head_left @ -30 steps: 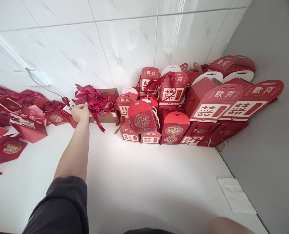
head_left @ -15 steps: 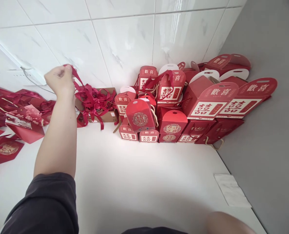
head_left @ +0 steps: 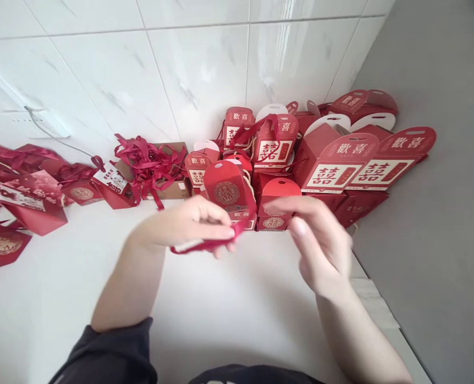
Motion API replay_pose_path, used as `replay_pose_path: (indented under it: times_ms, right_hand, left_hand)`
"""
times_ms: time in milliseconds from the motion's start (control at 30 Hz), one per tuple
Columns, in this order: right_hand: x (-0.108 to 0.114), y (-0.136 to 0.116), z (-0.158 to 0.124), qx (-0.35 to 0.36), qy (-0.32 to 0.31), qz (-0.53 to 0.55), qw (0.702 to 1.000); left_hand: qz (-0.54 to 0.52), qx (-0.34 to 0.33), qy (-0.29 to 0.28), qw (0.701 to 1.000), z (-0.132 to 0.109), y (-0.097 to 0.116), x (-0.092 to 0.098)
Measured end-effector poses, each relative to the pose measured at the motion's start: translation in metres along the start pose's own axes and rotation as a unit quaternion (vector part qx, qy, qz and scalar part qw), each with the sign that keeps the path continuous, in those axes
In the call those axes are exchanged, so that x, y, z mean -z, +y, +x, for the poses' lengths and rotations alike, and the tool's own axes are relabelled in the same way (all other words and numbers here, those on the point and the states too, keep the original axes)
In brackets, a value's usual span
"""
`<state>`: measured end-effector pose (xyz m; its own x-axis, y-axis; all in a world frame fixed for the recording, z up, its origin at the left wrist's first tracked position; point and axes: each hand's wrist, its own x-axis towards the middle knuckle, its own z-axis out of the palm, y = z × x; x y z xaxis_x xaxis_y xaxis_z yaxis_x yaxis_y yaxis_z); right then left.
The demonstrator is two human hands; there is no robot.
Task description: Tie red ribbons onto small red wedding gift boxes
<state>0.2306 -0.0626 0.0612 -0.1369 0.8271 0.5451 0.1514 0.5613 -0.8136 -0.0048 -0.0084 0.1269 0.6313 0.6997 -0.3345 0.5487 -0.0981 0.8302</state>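
My left hand pinches a dark red ribbon between thumb and fingers, above the white table. One length of the ribbon trails back under the hand, and another rises to the right in front of the stacked boxes. To the right of it, my right hand is raised with thumb and fingers apart and nothing between them; it is slightly blurred. Behind both hands stand red gift boxes with gold and white printing. A brown cardboard box heaped with red ribbons lies beyond my left hand.
Larger red boxes are stacked at the right against the tiled wall. Several red boxes with ribbons stand at the left. A white sheet lies by the grey panel. A cable runs along the wall.
My left hand has come from the far left, beside the ribbon heap, to the middle, bringing the ribbon. My right hand has risen into view from the lower right.
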Motion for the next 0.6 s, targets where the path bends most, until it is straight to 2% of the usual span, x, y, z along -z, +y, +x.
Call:
replay_pose_path:
  times_ms: [33,100,200,267,367,600]
  right_hand:
    - [-0.003,0.005,0.006,-0.018,-0.02,0.043,0.999]
    - [-0.008,0.018,0.017,-0.078,-0.117,0.137,0.981]
    - [-0.013,0.036,0.027,-0.155,-0.23,0.211,0.937]
    - [-0.014,0.041,0.028,-0.181,-0.256,0.239,0.919]
    - [-0.013,0.044,0.027,-0.191,-0.245,0.268,0.912]
    - [0.004,0.047,0.029,-0.135,-0.098,0.206,0.964]
  left_hand:
    - [-0.034,-0.012,-0.054,0.998,0.008,-0.006,-0.009]
    - [-0.1,-0.03,-0.095,0.99,0.021,-0.018,-0.021]
    - [-0.147,-0.038,-0.086,0.985,0.031,-0.032,-0.026]
    - [-0.161,-0.043,-0.054,0.985,0.035,-0.038,-0.026]
    - [-0.171,-0.054,-0.027,0.983,0.038,-0.043,-0.025]
    - [-0.128,-0.066,-0.026,0.989,0.034,-0.048,-0.024]
